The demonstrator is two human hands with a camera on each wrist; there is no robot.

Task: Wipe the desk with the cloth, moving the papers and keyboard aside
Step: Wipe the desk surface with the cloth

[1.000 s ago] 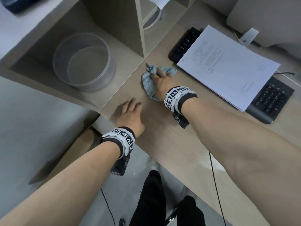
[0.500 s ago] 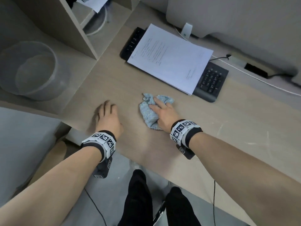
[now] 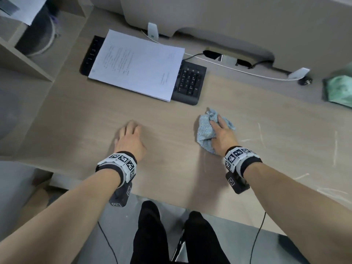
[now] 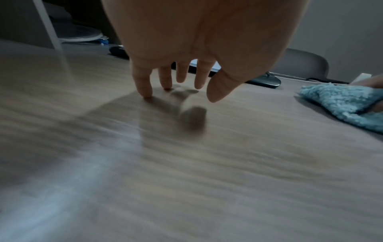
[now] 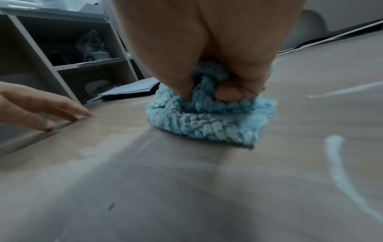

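A crumpled light blue cloth lies on the wooden desk, and my right hand grips it, with thumb and fingers curled into its folds while pressing it down. My left hand rests on the bare desk to the left of the cloth, fingers straight and spread, fingertips touching the wood. Farther back sits a black keyboard with a stack of white papers lying across most of it.
A shelf unit stands at the back left. A grey partition runs along the back with a white cable in front of it. A green cloth-like thing lies at the far right. White streaks mark the desk's right side.
My right hand has dragged the cloth from the back left, near the shelf, rightward and toward me across the desk. My left hand stayed flat on the wood and shifted right with it.
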